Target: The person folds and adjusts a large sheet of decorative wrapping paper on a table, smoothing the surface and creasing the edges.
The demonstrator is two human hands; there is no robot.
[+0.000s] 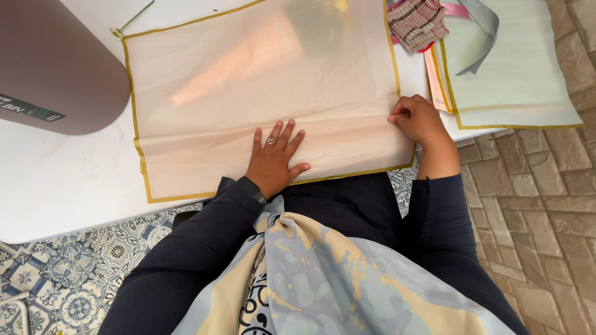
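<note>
Head view: smoothing a peach sheet (248, 80) on the desk (62, 174).
Left hand (273, 161) lies flat and released; right hand (419, 119) pinches the sheet's edge, likely ready to fold.

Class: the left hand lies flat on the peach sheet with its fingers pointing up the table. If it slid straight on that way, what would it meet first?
Only more of the sheet; the left hand would probably reach its gold far edge before anything else.
</note>
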